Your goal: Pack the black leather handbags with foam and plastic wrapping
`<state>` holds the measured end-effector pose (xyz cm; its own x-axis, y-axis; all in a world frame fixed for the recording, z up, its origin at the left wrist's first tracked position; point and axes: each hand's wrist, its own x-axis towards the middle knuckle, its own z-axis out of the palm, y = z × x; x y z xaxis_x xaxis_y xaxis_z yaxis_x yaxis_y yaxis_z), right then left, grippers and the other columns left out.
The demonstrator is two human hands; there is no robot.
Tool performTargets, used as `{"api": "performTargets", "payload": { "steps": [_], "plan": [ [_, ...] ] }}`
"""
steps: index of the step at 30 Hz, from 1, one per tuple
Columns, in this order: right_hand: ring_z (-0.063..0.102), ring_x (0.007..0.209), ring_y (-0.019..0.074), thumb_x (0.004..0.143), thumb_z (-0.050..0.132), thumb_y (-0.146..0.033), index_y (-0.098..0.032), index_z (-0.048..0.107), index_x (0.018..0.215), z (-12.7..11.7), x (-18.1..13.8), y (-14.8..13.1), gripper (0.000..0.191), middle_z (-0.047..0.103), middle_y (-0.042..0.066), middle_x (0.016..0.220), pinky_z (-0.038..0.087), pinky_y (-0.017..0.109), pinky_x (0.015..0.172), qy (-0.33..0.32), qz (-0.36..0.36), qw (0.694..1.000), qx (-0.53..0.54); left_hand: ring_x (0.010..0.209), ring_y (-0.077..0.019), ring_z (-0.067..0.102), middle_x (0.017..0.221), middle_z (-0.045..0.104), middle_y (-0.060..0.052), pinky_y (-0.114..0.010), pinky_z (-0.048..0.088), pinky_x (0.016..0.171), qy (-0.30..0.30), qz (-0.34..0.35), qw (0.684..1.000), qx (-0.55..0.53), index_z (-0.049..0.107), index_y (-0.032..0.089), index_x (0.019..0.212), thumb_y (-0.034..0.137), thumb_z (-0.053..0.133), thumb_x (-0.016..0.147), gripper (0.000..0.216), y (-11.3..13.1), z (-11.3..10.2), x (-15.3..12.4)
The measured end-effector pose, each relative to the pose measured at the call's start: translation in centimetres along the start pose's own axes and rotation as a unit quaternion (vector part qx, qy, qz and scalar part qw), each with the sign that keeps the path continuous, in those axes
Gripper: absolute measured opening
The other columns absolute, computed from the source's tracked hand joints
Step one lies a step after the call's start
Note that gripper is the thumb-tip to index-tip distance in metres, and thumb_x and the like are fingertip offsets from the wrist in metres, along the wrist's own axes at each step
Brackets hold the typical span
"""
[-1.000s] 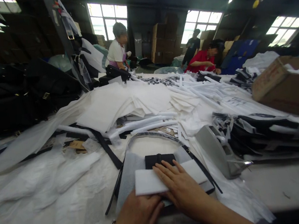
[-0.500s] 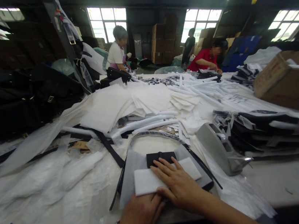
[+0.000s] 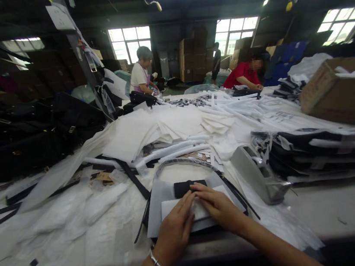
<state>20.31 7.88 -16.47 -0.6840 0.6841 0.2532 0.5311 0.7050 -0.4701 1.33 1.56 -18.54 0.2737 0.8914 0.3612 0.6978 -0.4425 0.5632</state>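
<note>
In the head view a black handbag (image 3: 194,235) lies flat at the table's front edge, its wrapped handle (image 3: 181,162) arching away from me. A translucent sheet (image 3: 156,201) covers most of its front. Across it sits a white foam piece (image 3: 168,207), just below the black flap tab (image 3: 181,188). My left hand (image 3: 176,224) rests flat on the foam's left part, fingers stretched, with a bracelet (image 3: 158,264) at the wrist. My right hand (image 3: 219,208) lies on the right part, fingers extended. The fingertips of both hands meet near the tab; neither hand grips anything.
A grey tape dispenser (image 3: 260,178) stands right of the bag, beside stacked black bags (image 3: 324,153). White sheets (image 3: 131,130) pile up behind, plastic bags (image 3: 60,214) lie left. A cardboard box (image 3: 339,94) is at the right. Two people work across the table; another stands farther back.
My left hand has moved up from the bag's lower edge onto the foam piece. My right hand has shifted slightly right, its fingertips now meeting the left's. The camera view has tilted up.
</note>
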Motion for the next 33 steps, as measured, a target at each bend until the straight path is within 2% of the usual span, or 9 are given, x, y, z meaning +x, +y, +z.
{"api": "performTargets", "payload": {
  "steps": [4, 8, 12, 16, 18, 22, 25, 29, 33],
  "plan": [
    [0.053, 0.128, 0.0266, 0.095, 0.049, -0.022, -0.015, 0.061, 0.129, -0.5, -2.3, 0.6, 0.037, 0.062, 0.013, 0.134, 0.036, 0.050, 0.114, 0.019, -0.029, 0.999, -0.038, 0.142, -0.0182, 0.035, 0.153, 0.042, -0.004, -0.042, 0.037, 0.115, -0.072, 0.037, 0.994, 0.068, 0.035, 0.026, 0.148, 0.023, 0.041, 0.101, 0.048, -0.1, 0.1, -0.8],
    [0.050, 0.131, 0.0301, 0.094, 0.052, -0.023, -0.011, 0.049, 0.140, 0.7, -4.8, 1.1, 0.047, 0.053, 0.015, 0.142, 0.042, 0.053, 0.109, 0.000, -0.069, 0.991, -0.118, 0.144, -0.0249, 0.031, 0.156, 0.034, -0.007, -0.058, 0.027, 0.116, -0.123, 0.078, 0.977, 0.157, 0.025, 0.025, 0.152, 0.034, 0.046, 0.100, 0.057, 0.6, -0.1, -0.9],
    [0.054, 0.128, 0.0260, 0.095, 0.052, -0.023, -0.016, 0.056, 0.135, -0.5, -4.5, 0.9, 0.041, 0.056, 0.011, 0.140, 0.043, 0.046, 0.109, -0.033, -0.023, 0.996, -0.075, 0.144, -0.0264, 0.030, 0.157, 0.031, -0.011, -0.051, 0.033, 0.115, -0.125, 0.102, 0.963, 0.214, 0.022, 0.018, 0.153, 0.038, 0.058, 0.094, 0.072, 0.5, 0.6, -1.2],
    [0.071, 0.097, 0.0158, 0.096, 0.053, -0.031, -0.028, 0.076, 0.098, -4.4, 0.1, 2.2, 0.023, 0.077, -0.002, 0.104, 0.054, 0.024, 0.088, -0.072, 0.009, 0.997, -0.039, 0.143, -0.0272, 0.032, 0.157, 0.031, -0.013, -0.048, 0.038, 0.112, -0.104, 0.127, 0.953, 0.256, 0.022, 0.018, 0.153, 0.038, 0.063, 0.090, 0.078, -0.1, 1.1, -1.6],
    [0.071, 0.089, 0.0158, 0.099, 0.049, -0.031, -0.025, 0.075, 0.093, -5.8, 4.1, 4.1, 0.028, 0.077, 0.000, 0.094, 0.054, 0.026, 0.084, -0.053, 0.023, 0.996, -0.065, 0.142, -0.0282, 0.034, 0.155, 0.033, -0.014, -0.047, 0.041, 0.110, -0.086, 0.141, 0.947, 0.274, 0.024, 0.016, 0.153, 0.040, 0.064, 0.090, 0.078, -0.5, 1.3, -1.7],
    [0.064, 0.106, 0.0214, 0.096, 0.056, -0.030, -0.018, 0.064, 0.115, -5.4, 12.4, 9.1, 0.024, 0.066, 0.008, 0.119, 0.051, 0.044, 0.093, -0.027, 0.072, 0.987, -0.143, 0.137, -0.0273, 0.043, 0.147, 0.047, -0.016, -0.041, 0.044, 0.108, -0.015, 0.210, 0.925, 0.316, 0.037, 0.013, 0.148, 0.051, 0.053, 0.094, 0.068, -2.2, 2.2, -1.6],
    [0.062, 0.105, 0.0224, 0.094, 0.060, -0.033, -0.018, 0.060, 0.119, -3.5, 16.7, 11.6, 0.029, 0.061, 0.008, 0.123, 0.053, 0.045, 0.090, -0.054, 0.084, 0.975, -0.200, 0.133, -0.0226, 0.049, 0.142, 0.054, -0.012, -0.037, 0.037, 0.113, 0.080, 0.269, 0.893, 0.351, 0.048, 0.016, 0.141, 0.036, 0.044, 0.101, 0.045, -4.2, 3.4, -1.4],
    [0.063, 0.103, 0.0221, 0.094, 0.060, -0.033, -0.018, 0.060, 0.119, -2.0, 19.1, 12.5, 0.029, 0.061, 0.008, 0.122, 0.054, 0.043, 0.087, -0.075, 0.072, 0.960, -0.259, 0.131, -0.0185, 0.051, 0.138, 0.059, -0.007, -0.034, 0.031, 0.117, 0.146, 0.294, 0.869, 0.370, 0.054, 0.022, 0.136, 0.028, 0.040, 0.102, 0.037, -6.0, 4.6, -1.1],
    [0.062, 0.104, 0.0220, 0.094, 0.060, -0.033, -0.017, 0.060, 0.119, -3.3, 19.2, 11.5, 0.029, 0.061, 0.009, 0.122, 0.054, 0.043, 0.087, -0.051, 0.058, 0.953, -0.294, 0.128, -0.0193, 0.054, 0.136, 0.061, -0.008, -0.036, 0.032, 0.116, 0.127, 0.285, 0.879, 0.361, 0.052, 0.020, 0.138, 0.022, 0.043, 0.101, 0.038, -5.5, 4.3, -1.2]
  ]
}}
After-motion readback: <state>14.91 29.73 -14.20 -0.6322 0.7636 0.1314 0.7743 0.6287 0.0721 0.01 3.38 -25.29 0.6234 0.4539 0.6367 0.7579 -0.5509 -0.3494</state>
